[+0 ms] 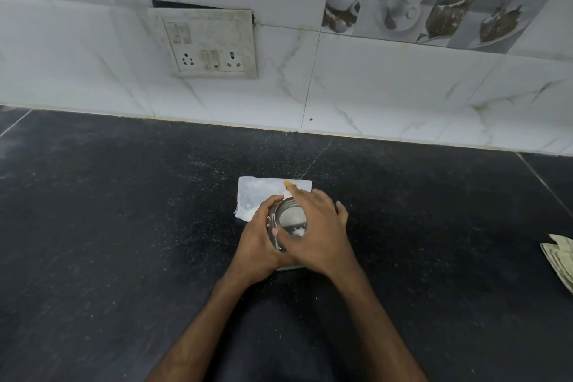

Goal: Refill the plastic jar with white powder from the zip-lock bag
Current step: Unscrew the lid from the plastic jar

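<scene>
A clear plastic jar stands on the black counter, its round mouth facing me and a little white powder showing inside. My left hand wraps the jar from the left. From the right, my right hand lies over the jar's rim and side, index finger stretched out past it. The zip-lock bag, white and flat, lies on the counter just behind the jar, partly hidden by my hands. No lid can be made out.
A folded, patterned cloth or paper lies at the right edge of the counter. The tiled wall rises behind the counter, with a switch and socket panel on it. Fine white specks dust the counter around the bag.
</scene>
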### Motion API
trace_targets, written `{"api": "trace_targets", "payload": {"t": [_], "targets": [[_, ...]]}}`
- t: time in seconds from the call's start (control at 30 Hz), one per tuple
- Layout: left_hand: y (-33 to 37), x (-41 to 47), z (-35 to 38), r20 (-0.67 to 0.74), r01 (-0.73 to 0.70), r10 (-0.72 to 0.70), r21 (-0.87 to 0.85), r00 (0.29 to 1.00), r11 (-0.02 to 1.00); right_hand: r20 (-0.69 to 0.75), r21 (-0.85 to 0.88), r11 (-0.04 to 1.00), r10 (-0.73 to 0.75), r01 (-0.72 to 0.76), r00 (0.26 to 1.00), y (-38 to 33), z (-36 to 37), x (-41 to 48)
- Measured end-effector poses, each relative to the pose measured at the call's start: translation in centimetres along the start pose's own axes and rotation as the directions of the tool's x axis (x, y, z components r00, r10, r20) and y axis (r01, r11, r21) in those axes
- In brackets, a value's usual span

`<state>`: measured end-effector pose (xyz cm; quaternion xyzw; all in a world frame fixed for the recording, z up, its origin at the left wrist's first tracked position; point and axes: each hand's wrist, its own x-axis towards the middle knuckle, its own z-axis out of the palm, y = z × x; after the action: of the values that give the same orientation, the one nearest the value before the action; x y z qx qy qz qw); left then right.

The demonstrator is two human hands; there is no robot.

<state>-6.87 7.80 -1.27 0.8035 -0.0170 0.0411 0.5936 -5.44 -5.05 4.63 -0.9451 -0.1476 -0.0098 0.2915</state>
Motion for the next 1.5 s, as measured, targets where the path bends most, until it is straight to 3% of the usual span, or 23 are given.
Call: {"api": "trace_targets", "payload": {"t": [0.13, 0.23, 0.3, 0.43, 0.57, 0.7, 0.83, 0.97, 1.1, 1.2, 1.33, 1.5], "targets": [[-0.3, -0.1, -0.1, 0.002, 0.013, -0.013, -0.002, 1.0, 1.0, -0.135, -0.088, 0.996, 0.001, -0.013, 0.991, -0.3, 0.1, -0.4], [-0.1, -0.1, 0.0, -0.003, 0.021, -0.021, -0.025, 1.0, 0.999, -0.039, 0.047, 0.998, -0.045, 0.047, 0.998, 0.1, 0.1, -0.7], [-0.3, 0.0, 0.1, -0.001, 0.029, -0.029, -0.04, 1.0, 0.999, 0.0, 0.022, 0.998, -0.051, 0.051, 0.999, 0.0, -0.4, -0.4], [-0.3, -0.1, 0.0, 0.004, 0.023, -0.023, -0.034, 1.0, 0.999, -0.067, -0.043, 0.998, -0.048, 0.045, 0.997, 0.0, 0.3, -0.6], [-0.2, -0.1, 0.0, 0.005, 0.016, -0.016, -0.046, 1.0, 0.999, 0.111, 0.024, 0.995, -0.094, 0.092, 0.989, 0.5, -0.9, -0.3], [0.2, -0.2, 0.0, 0.002, -0.005, 0.005, -0.021, 1.0, 1.0, -0.043, 0.107, 0.993, -0.035, 0.04, 0.998, 0.3, -0.1, -0.5], [-0.1, -0.1, 0.0, 0.007, 0.003, -0.003, -0.031, 1.0, 1.0, 0.114, 0.069, 0.994, -0.088, 0.08, 0.99, 0.2, -1.3, -0.1], [-0.1, -0.1, 0.0, 0.007, -0.005, 0.005, -0.024, 1.0, 1.0, -0.057, 0.114, 0.993, -0.033, 0.04, 0.998, 0.1, -0.2, -0.4], [0.0, -0.1, 0.0, 0.004, 0.012, -0.011, -0.057, 1.0, 0.998, 0.105, 0.101, 0.992, -0.09, 0.079, 0.99, 0.0, -0.6, -0.2], [0.1, -0.1, -0.1, 0.006, 0.004, -0.004, -0.043, 1.0, 0.999, -0.065, 0.096, 0.994, -0.042, 0.048, 0.997, -0.3, 0.2, -0.4], [-0.1, 0.0, -0.1, 0.005, 0.005, -0.004, -0.043, 1.0, 0.999, 0.044, 0.134, 0.99, -0.051, 0.045, 0.998, 0.1, -0.1, -0.1], [0.0, -0.1, -0.1, 0.004, -0.002, 0.003, -0.044, 1.0, 0.999, -0.067, 0.128, 0.991, -0.026, 0.034, 0.997, 0.3, 0.2, -0.4]]}}
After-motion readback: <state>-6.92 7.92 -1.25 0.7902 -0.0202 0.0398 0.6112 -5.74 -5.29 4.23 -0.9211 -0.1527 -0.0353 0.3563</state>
